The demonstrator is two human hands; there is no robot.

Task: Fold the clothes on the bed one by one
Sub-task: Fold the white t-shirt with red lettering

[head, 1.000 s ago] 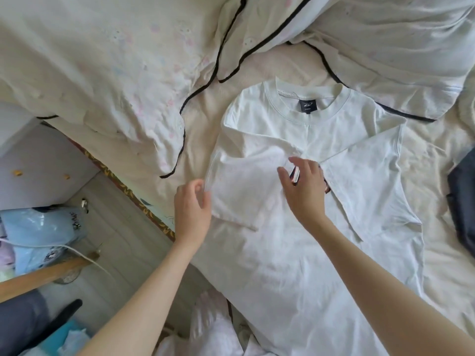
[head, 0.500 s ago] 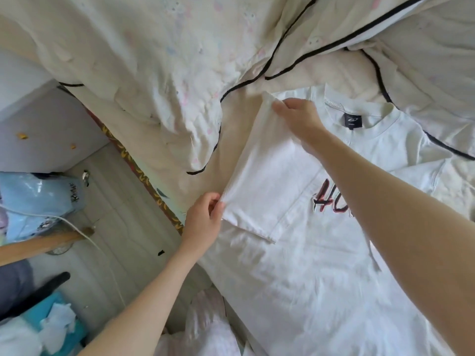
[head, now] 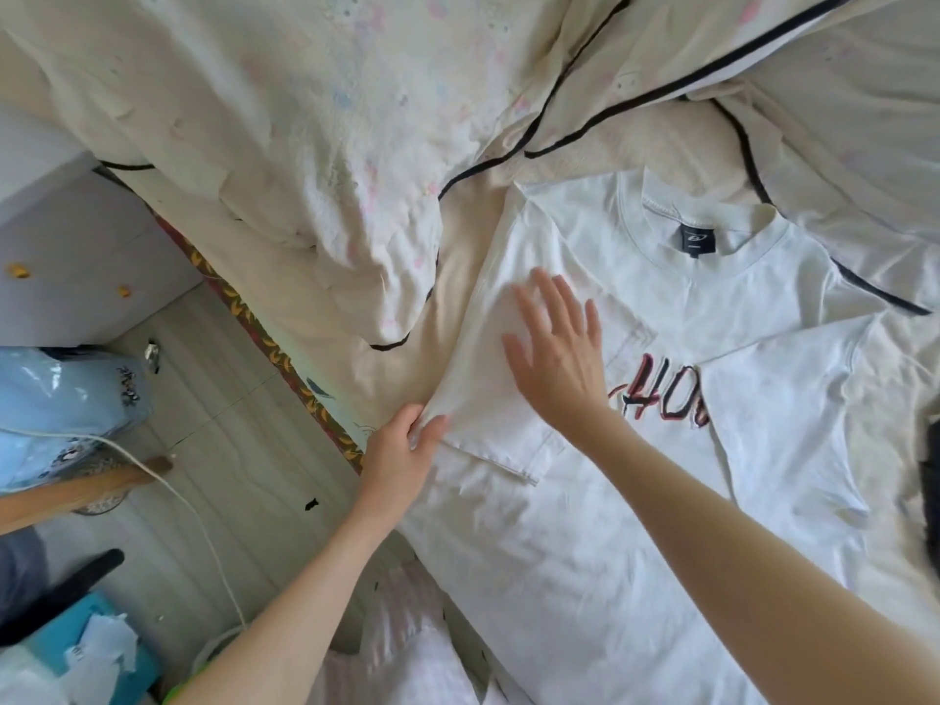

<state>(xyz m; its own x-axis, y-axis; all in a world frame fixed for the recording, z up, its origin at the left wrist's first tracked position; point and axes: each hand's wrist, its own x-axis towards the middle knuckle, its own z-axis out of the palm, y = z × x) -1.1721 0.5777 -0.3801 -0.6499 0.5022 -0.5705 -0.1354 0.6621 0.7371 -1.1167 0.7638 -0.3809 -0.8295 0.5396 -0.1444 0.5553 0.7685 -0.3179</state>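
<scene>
The left hand (head: 407, 450) pinches the folded sleeve (head: 488, 358) corner at seven o'clock; the right hand (head: 557, 358), fingers spread flat, presses it. Sweeping outward toward the crease should smooth the T-shirt (head: 636, 526) best.

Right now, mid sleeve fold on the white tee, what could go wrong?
1. The left hand only pinches the corner of the folded sleeve; if it lets go, the fold may spring open.
2. The right hand lies flat with fingers spread on the sleeve; a sideways sweep could bunch the t-shirt rather than flatten it.
3. The shirt's lower part lies near the bed edge, so it might slide toward the floor.
</scene>
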